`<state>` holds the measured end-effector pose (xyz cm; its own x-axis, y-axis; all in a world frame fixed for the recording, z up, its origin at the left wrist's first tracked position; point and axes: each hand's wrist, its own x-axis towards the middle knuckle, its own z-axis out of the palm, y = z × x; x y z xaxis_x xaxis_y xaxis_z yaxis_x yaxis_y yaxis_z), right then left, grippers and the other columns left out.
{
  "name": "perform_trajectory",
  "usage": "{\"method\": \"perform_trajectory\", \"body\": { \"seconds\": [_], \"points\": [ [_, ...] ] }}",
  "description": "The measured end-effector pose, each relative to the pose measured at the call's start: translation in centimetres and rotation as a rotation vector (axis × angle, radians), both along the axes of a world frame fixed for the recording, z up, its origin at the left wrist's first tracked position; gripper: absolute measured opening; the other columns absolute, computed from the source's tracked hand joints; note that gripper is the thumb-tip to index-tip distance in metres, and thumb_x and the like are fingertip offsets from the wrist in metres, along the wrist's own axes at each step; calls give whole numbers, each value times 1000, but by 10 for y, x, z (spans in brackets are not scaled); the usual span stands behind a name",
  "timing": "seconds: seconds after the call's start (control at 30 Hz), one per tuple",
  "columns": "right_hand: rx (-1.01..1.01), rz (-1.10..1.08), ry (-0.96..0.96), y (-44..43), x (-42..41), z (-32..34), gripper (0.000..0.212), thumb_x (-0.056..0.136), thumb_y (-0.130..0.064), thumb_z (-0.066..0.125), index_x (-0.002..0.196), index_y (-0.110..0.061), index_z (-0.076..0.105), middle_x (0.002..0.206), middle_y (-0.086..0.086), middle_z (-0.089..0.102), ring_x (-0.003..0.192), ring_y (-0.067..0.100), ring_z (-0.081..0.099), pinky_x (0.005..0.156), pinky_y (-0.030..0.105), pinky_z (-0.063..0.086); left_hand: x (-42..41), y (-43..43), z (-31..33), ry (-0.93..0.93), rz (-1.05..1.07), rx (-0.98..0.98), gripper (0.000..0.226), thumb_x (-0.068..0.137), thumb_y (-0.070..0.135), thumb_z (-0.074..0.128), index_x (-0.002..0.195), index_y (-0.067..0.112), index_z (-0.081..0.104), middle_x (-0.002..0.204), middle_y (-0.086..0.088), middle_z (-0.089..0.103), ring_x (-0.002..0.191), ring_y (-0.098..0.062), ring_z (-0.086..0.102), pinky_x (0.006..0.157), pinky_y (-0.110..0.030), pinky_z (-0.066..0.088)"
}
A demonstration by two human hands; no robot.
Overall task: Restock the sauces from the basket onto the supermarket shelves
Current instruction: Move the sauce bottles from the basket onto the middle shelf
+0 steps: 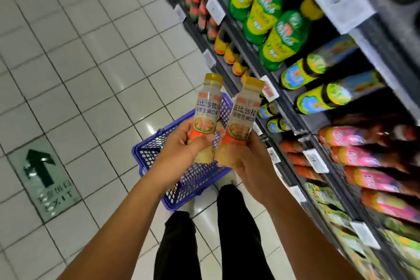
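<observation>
Standing on the pale tiled floor (79,52) just beyond the person's black-trousered legs (236,234), a blue mesh basket (154,154) is partly hidden by both hands and what they hold. To the left a green floor sticker (41,166) carries an arrow pointing to the far end and the word EXIT. Along the whole right side run dark shelves (384,36) with white price tags (343,0) clipped to their front edges. Green-and-yellow bottles (266,7) fill the far upper rows, with blurred pink and orange packets (354,157) nearer, lower down.

The left hand (181,141) grips the left sauce bottle (205,109) round its lower half, fingers curled about it. The right hand (250,161) grips the right sauce bottle (242,116) the same way. Both bottles are held above the basket, left of the shelf fronts, the left one nearly upright and the right one tilted right. Their lower parts are close together, possibly touching. Each is clear plastic with pale sauce inside, a yellowish cap, and a label with blue Chinese lettering above a salad picture and an orange band.
</observation>
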<state>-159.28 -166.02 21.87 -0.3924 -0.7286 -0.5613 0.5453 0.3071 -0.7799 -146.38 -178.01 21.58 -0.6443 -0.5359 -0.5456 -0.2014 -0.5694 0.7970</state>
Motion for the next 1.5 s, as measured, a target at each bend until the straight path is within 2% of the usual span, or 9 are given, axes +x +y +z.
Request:
{"method": "perform_trajectory", "body": {
  "seconds": [0.1, 0.23, 0.57, 0.73, 0.87, 1.1, 1.17, 1.27, 1.5],
  "points": [
    [5, -139, 86, 12, 7, 49, 41, 71, -26, 72, 111, -24, 64, 98, 3, 69, 90, 19, 67, 76, 39, 54, -11, 5, 49, 71, -40, -58, 34, 78, 21, 72, 112, 22, 66, 98, 0, 75, 86, -14, 71, 69, -26, 57],
    [0, -310, 200, 34, 11, 112, 33, 71, -23, 73, 103, -24, 67, 97, 11, 70, 91, 29, 67, 86, 60, 54, -27, 17, 107, 164, -146, -124, 30, 77, 20, 70, 107, 25, 68, 94, 1, 73, 84, -15, 68, 72, -31, 58],
    [-68, -555, 389, 118, 5, 245, 28, 89, -10, 70, 116, -10, 64, 112, 21, 70, 109, 44, 64, 93, 61, 52, -73, 77, 228, 374, -450, -246, 36, 72, 32, 77, 107, 34, 71, 100, 0, 76, 88, -13, 71, 69, -27, 56],
    [-103, -656, 468, 165, -2, 293, 28, 86, -15, 70, 114, -10, 65, 104, 15, 74, 90, 30, 71, 71, 33, 60, -97, 119, 268, 447, -540, -282, 38, 73, 34, 76, 110, 35, 70, 108, -2, 75, 97, -18, 72, 74, -32, 58],
    [-140, -685, 518, 202, -8, 323, 32, 89, -8, 69, 120, -9, 62, 109, 11, 74, 103, 31, 70, 84, 40, 60, -115, 154, 303, 501, -598, -278, 39, 71, 36, 77, 109, 35, 70, 104, -2, 76, 93, -20, 73, 70, -33, 59],
    [-192, -728, 597, 252, -18, 373, 37, 82, -23, 69, 114, -10, 59, 87, 21, 71, 47, 17, 62, 35, 18, 39, -145, 204, 357, 612, -643, -292, 39, 79, 16, 70, 118, 16, 64, 107, -8, 74, 94, -21, 70, 72, -32, 58],
    [-186, -762, 653, 263, -22, 385, 35, 81, -25, 71, 112, -12, 60, 91, 16, 74, 58, 26, 67, 42, 30, 50, -151, 215, 371, 629, -640, -308, 40, 78, 18, 70, 117, 14, 63, 103, -6, 75, 91, -18, 71, 71, -30, 57],
    [-198, -784, 745, 280, -32, 400, 33, 82, -21, 74, 112, -11, 62, 102, 9, 75, 95, 28, 71, 85, 48, 59, -160, 229, 392, 658, -618, -370, 37, 79, 21, 78, 113, 16, 62, 89, 3, 75, 79, -11, 71, 64, -23, 55],
    [-158, -800, 933, 307, -61, 436, 37, 72, -41, 76, 101, -21, 67, 96, 0, 76, 88, 11, 71, 79, 34, 57, -187, 254, 437, 682, -502, -531, 33, 76, 35, 73, 105, 22, 66, 87, 6, 73, 81, -11, 68, 70, -31, 57]
  ]
}}
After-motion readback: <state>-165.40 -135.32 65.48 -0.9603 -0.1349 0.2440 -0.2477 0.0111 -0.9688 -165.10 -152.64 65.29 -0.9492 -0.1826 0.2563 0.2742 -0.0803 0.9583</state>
